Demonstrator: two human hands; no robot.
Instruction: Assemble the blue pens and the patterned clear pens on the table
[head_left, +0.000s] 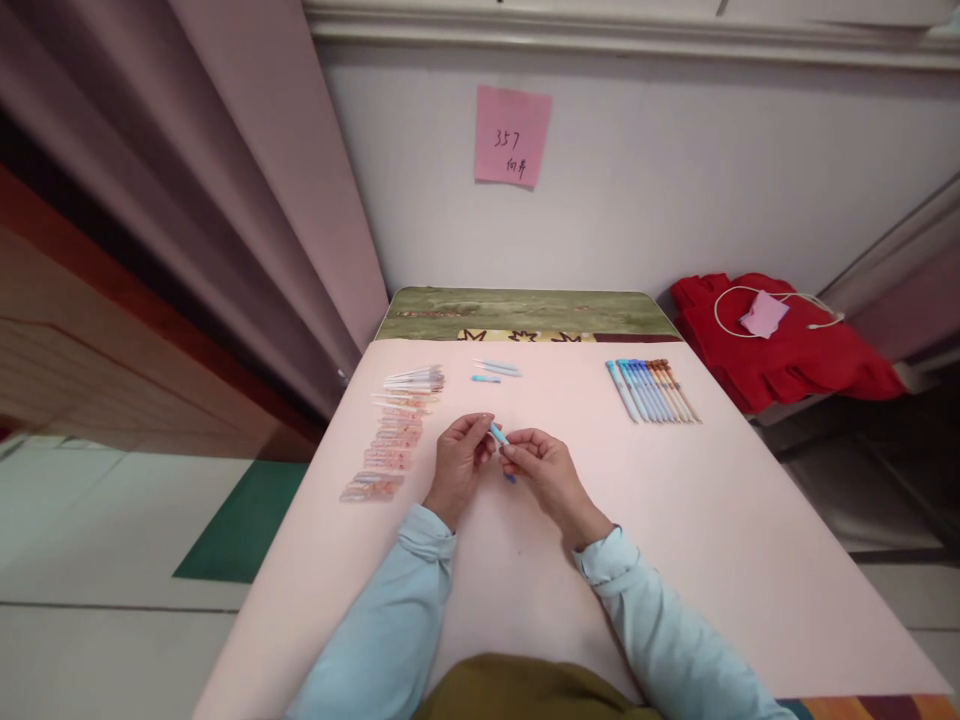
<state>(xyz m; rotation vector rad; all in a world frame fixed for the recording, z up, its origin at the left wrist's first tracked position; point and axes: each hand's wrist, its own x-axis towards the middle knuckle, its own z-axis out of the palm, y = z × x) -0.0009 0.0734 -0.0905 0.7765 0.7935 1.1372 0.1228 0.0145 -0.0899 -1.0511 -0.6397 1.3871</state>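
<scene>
Near the middle of the table, a light blue pen barrel part (499,434) is pinched between the fingertips of both hands. My left hand (461,460) grips its upper end, and my right hand (547,468) grips its lower end. Just under the right fingers shows a small dark blue piece (510,478); whether it lies on the table or is held, I cannot tell. Beyond my hands lie a short blue pen part (486,379) and a few slim pale blue pen pieces (501,369).
Left on the pink-covered table (675,560) are a bunch of thin white refills (412,380) and several clear pinkish pieces (386,456). A row of blue and brown pens (649,390) lies at right. Beside the table, a red cloth (787,355) carries a white cable.
</scene>
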